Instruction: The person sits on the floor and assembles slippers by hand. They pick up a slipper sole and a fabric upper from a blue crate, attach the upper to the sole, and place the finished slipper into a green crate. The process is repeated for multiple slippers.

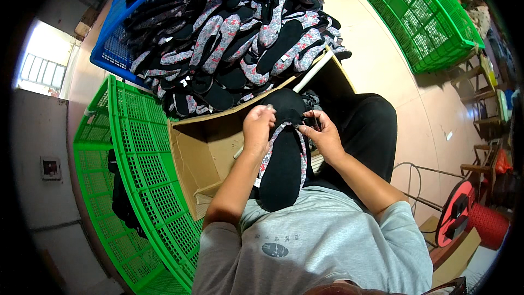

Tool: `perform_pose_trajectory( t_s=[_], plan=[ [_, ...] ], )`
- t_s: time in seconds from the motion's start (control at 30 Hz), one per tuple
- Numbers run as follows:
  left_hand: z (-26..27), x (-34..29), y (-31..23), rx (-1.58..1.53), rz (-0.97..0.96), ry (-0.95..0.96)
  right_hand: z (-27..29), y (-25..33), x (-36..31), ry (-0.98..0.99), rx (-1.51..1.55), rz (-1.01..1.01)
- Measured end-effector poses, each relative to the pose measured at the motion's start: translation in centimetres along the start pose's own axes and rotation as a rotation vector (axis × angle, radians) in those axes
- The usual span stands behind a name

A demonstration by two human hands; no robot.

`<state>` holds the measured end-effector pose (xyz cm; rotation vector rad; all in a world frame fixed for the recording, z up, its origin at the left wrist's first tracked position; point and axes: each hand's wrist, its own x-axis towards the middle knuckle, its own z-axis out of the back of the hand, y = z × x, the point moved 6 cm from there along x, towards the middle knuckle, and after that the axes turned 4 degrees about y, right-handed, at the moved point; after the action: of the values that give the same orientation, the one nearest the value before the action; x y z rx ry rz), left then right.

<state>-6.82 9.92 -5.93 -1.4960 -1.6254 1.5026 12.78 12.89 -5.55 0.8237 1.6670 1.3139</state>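
1. Weighing little, by the look of its fabric, the slipper [281, 169] should handle as a light, soft thing, its rim giving easily and its sole probably bending with some spring
2. Slipping seems unlikely, since the black surface looks matt and napped; nor does it seem fragile, though the trim could pucker if tugged
3. The best hold is probably at both sides of the opening, where the patterned trim [267, 155] meets the black toe [286, 101], with the long sole left to rest on the body
4. It lies over the person's lap, toe pointing away, heel against the grey shirt [333, 224], with the cardboard box [191, 153] just beside it on the left
5. The left hand [259, 127] is at the toe's left edge, fingers curled and thumb close to the forefinger; I cannot tell whether they pinch the fabric
6. The right hand [326, 137] is at the opening's right edge, thumb and forefinger bent with a little gap showing between their tips; whether they grip the trim I cannot tell
7. In looks: long black insole, rounded black toe, and a grey trim with red flecks framing the opening in a narrow arch
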Motion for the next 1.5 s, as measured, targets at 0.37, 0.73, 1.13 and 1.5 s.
perform_pose_trajectory(
  t_s=[0.37,0.73,1.13,1.5],
  plan=[
    [-4.6,-4.4,-6.5,1.004,-0.716,0.201,-0.8,1.7,-1.1,0.031,-0.02,0.025],
    [-3.7,-6.4,-6.4,1.022,-0.872,-0.047,-2.1,2.3,-4.1,0.086,-0.22,0.071],
    [-1.1,-8.5,-5.6,1.092,-0.949,-0.197,-2.7,4.5,-4.9,0.073,-0.52,0.279],
    [0.9,-8.4,-5.2,0.861,-0.681,-0.3,-3.3,2.2,-5.3,0.063,-0.552,0.293]
  ],
)
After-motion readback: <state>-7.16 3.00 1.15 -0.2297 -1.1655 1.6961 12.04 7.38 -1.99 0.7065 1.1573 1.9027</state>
